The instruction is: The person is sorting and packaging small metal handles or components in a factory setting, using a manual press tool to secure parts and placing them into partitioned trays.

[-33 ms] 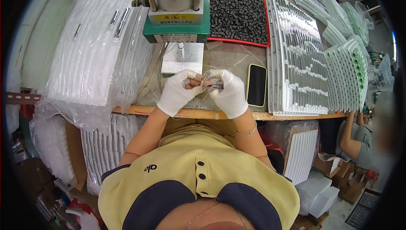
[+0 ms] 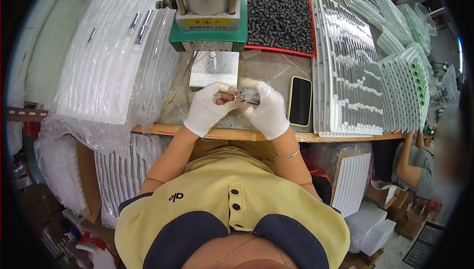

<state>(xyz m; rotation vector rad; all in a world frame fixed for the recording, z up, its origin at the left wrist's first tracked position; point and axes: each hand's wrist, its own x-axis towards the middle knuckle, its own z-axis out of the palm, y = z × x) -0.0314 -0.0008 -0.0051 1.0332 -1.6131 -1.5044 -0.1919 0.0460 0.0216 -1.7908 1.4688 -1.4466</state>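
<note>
My left hand [image 2: 208, 109], in a white glove with bare fingertips, is closed with its fingers pinched together. It meets my right hand [image 2: 268, 108], gloved the same way, above the front of the table. Between the fingertips is a small shiny metal piece [image 2: 242, 93], partly hidden by the fingers, so its exact kind cannot be made out. My right fingers are curled round it from the other side. Just beyond the hands stands a press [image 2: 210, 24] with a green body. Below its ram lies a metal block [image 2: 213, 74] with a small upright pin.
A red tray [image 2: 276, 49] of black plastic sleeves [image 2: 279, 14] stands behind to the right. A phone [image 2: 300, 102] lies right of my hands, beside white racks of metal tubes [image 2: 350, 71]. Plastic-wrapped packs [image 2: 106, 71] fill the left. The wooden table edge [image 2: 326, 136] runs in front.
My right fingers have shifted slightly around the small metal piece. My left hand stays in place. The press appears a little farther right in view.
</note>
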